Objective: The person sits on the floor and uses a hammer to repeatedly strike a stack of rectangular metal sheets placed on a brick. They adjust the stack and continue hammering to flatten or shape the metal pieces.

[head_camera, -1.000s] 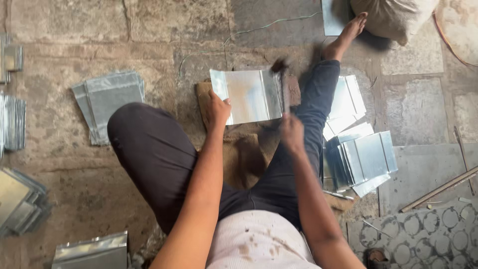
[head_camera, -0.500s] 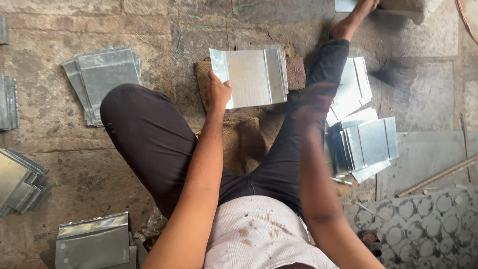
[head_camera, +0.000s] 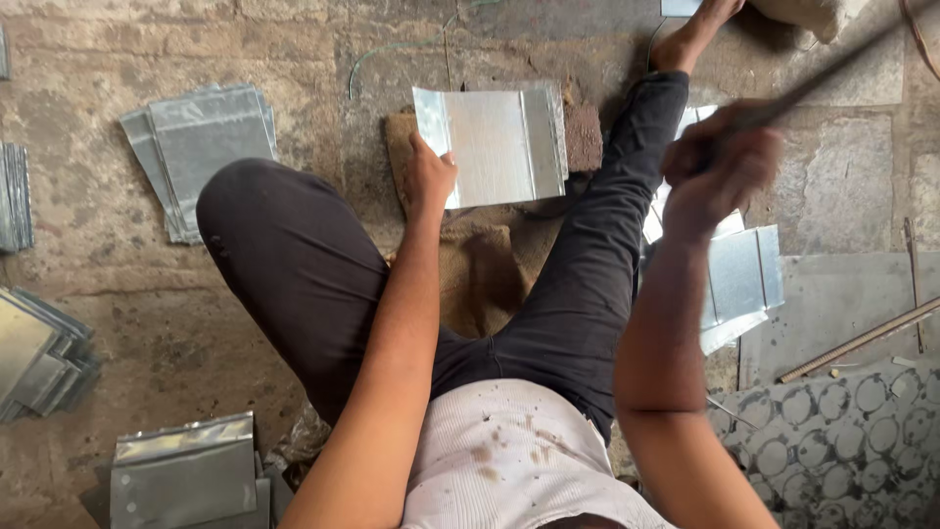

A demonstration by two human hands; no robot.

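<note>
Rough stone floor [head_camera: 127, 284], sheet stacks [head_camera: 201, 147] around. Left hand [head_camera: 429, 178] pinches metal sheet [head_camera: 494, 147] by its left edge, flat on sacking btwn legs — right hand [head_camera: 720, 167] raised, blurred, fist closed on dark rod [head_camera: 832, 73].

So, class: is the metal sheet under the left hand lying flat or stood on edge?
Lying flat. The metal sheet shows its whole broad face upward, resting on a block, with the left hand gripping its near-left corner.

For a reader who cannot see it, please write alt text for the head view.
A person seated on a stone floor steadies a folded metal sheet with the left hand; the raised right hand grips a blurred dark tool. Stacks of metal sheets lie around.
</note>
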